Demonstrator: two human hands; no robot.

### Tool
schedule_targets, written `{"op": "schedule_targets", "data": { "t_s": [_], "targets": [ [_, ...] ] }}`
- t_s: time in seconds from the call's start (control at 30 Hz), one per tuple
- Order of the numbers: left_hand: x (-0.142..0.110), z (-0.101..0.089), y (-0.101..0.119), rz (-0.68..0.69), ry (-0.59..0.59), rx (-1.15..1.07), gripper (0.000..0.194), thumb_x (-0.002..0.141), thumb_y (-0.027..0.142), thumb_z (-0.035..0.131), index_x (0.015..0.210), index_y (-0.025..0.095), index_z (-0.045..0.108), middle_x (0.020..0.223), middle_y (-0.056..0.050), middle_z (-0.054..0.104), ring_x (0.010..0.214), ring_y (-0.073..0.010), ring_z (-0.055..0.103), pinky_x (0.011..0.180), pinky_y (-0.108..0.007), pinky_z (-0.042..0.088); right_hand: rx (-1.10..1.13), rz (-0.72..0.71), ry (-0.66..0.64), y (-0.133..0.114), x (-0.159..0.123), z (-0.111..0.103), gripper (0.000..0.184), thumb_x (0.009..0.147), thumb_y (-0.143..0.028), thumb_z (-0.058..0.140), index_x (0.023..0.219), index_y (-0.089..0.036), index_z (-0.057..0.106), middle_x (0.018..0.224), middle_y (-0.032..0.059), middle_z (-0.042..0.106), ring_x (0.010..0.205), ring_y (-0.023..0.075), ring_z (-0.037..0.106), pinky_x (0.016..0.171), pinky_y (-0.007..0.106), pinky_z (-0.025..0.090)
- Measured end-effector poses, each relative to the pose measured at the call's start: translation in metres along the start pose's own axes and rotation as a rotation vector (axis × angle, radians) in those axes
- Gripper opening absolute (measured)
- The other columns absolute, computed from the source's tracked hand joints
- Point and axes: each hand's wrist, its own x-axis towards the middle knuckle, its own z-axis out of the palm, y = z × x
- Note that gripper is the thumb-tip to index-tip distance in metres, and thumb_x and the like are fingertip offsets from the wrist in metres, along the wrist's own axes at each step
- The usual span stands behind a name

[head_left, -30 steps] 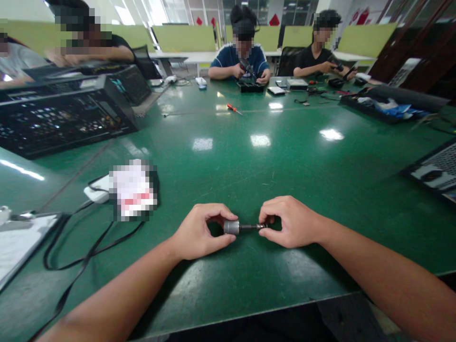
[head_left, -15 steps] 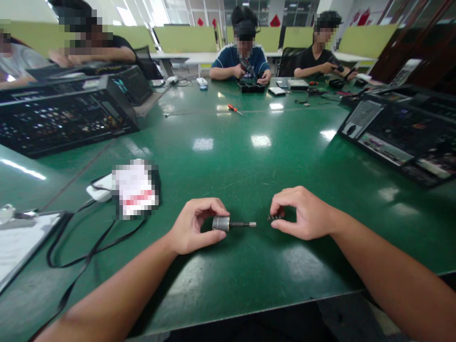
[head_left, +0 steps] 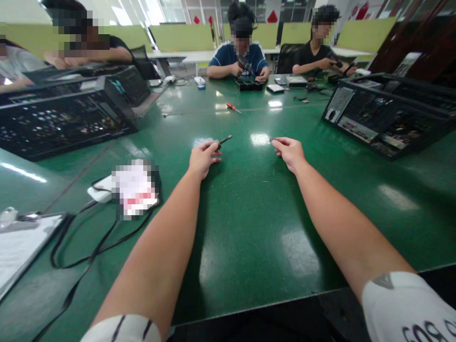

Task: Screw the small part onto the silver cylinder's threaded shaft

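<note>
My left hand (head_left: 204, 159) is closed round a metal tool that looks like a hole saw (head_left: 225, 139). Its dark shaft sticks out past the thumb, tilted up and to the right, while the fingers hide most of the grey cylinder. Across a gap to the right, my right hand (head_left: 289, 151) pinches a small coil spring (head_left: 271, 140) between thumb and fingertips; only a bit of it shows. Both hands are stretched forward over the green table (head_left: 249, 209), apart from each other.
Computer cases (head_left: 384, 116) stand at right and left. An orange screwdriver (head_left: 231, 107) lies farther back. At left are a badge (head_left: 135, 187) on a black lanyard, a white mouse (head_left: 101, 190) and a clipboard (head_left: 32, 237). Several people work around the table.
The spring has come off the shaft in my right hand. Both hands have then moved forward across the table, the tool's shaft turning upward. The right computer case has shifted left in view.
</note>
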Motion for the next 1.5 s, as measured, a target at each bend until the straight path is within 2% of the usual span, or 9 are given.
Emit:
{"op": "schedule_targets", "data": {
  "t_s": [0.13,0.27,0.6,0.77,1.0,1.13,1.23,1.4,1.5],
  "targets": [
    [0.04,0.026,-0.012,0.026,0.033,-0.018,0.014,0.094,0.027,0.064,0.104,0.017,0.066,0.099,-0.006,0.068,0.068,-0.0088,0.063,0.057,-0.019,0.052,0.158,0.013,0.04,0.006,0.028,0.027,0.017,0.082,-0.028,0.072,0.097,-0.021,0.068,0.096,0.0008,0.075,0.08,0.0107,0.07,0.067,0.021,0.051],
    [0.051,0.032,-0.019,0.036,-0.04,0.002,0.016,0.094,0.022,0.065,0.11,0.02,0.066,0.099,-0.005,0.069,0.069,-0.0096,0.065,0.058,-0.019,0.053,0.244,0.024,0.022,0.014,0.039,0.045,0.023,0.081,-0.027,0.072,0.104,-0.025,0.069,0.105,-0.0001,0.077,0.091,0.0117,0.073,0.073,0.022,0.053],
    [0.042,0.036,-0.018,0.097,-0.207,0.141,0.021,0.093,0.022,0.067,0.114,0.017,0.069,0.097,-0.005,0.073,0.07,-0.0099,0.066,0.057,-0.018,0.045,0.314,0.057,-0.15,0.012,0.023,0.065,0.018,0.083,-0.019,0.071,0.1,-0.024,0.066,0.103,-0.0012,0.077,0.096,0.0142,0.075,0.086,0.03,0.057],
    [0.04,0.036,-0.018,0.119,-0.242,0.194,0.025,0.093,0.024,0.066,0.117,0.016,0.069,0.102,-0.007,0.075,0.072,-0.0113,0.066,0.06,-0.02,0.045,0.326,0.082,-0.151,0.012,0.023,0.067,0.018,0.087,-0.014,0.064,0.101,-0.024,0.062,0.104,-0.0009,0.075,0.093,0.0131,0.076,0.092,0.033,0.057],
    [0.038,0.036,-0.017,0.141,-0.293,0.228,0.027,0.089,0.023,0.07,0.116,0.017,0.07,0.093,-0.004,0.073,0.071,-0.0116,0.064,0.062,-0.022,0.045,0.236,0.076,-0.191,0.012,0.021,0.071,0.018,0.088,-0.018,0.069,0.104,-0.024,0.063,0.105,-0.0006,0.076,0.09,0.0123,0.074,0.09,0.032,0.057],
    [0.036,0.036,-0.015,0.147,-0.32,0.213,0.028,0.084,0.023,0.075,0.111,0.016,0.073,0.081,-0.002,0.07,0.07,-0.0124,0.064,0.066,-0.024,0.047,0.142,0.06,-0.233,0.011,0.016,0.078,0.02,0.083,-0.024,0.077,0.098,-0.022,0.065,0.089,-0.0005,0.074,0.086,0.0143,0.072,0.085,0.032,0.056],
    [0.033,0.036,-0.014,0.143,-0.325,0.185,0.032,0.08,0.024,0.077,0.111,0.016,0.074,0.083,-0.002,0.072,0.072,-0.0128,0.064,0.067,-0.024,0.047,0.088,0.048,-0.265,0.009,0.014,0.079,0.026,0.078,-0.032,0.084,0.092,-0.02,0.066,0.086,0.0003,0.071,0.087,0.0159,0.07,0.082,0.031,0.056],
    [0.017,0.035,-0.011,0.116,-0.292,0.147,0.037,0.074,0.028,0.079,0.109,0.015,0.072,0.088,-0.004,0.074,0.072,-0.0127,0.065,0.068,-0.026,0.048,0.101,0.039,-0.267,0.005,0.006,0.067,0.047,0.075,-0.057,0.082,0.104,-0.024,0.064,0.106,0.003,0.071,0.1,0.0183,0.067,0.082,0.03,0.054],
    [-0.009,0.032,-0.006,0.079,-0.309,0.165,0.038,0.06,0.023,0.087,0.093,0.014,0.072,0.081,-0.003,0.074,0.068,-0.013,0.064,0.069,-0.028,0.051,0.146,0.045,-0.192,0.003,-0.012,0.053,0.053,0.075,-0.065,0.076,0.109,-0.026,0.061,0.113,0.0034,0.069,0.103,0.0186,0.066,0.078,0.028,0.054]
  ]
}}
